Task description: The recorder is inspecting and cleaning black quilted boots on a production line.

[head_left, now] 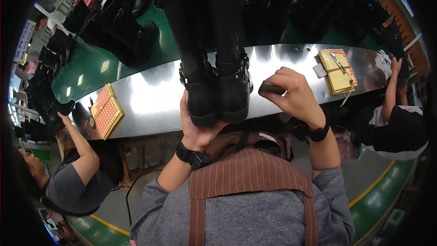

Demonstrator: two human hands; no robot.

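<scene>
I have a long metal bench (150, 91) running across my view, its near edge covered midway by a pair of black boots (233, 95) whose tops run out of frame. The left hand (200, 134) cradles them from below, palm half open, most fingers hidden, while the right hand (293, 90) pinches tight on a dark block (271, 88) I can't make out well, a narrow gap from the boots, with wider bare metal to their left

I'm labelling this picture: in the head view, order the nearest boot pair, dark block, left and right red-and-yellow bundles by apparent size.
1. Boot pair
2. Left bundle and right bundle: too alike to rank
3. Dark block
</scene>
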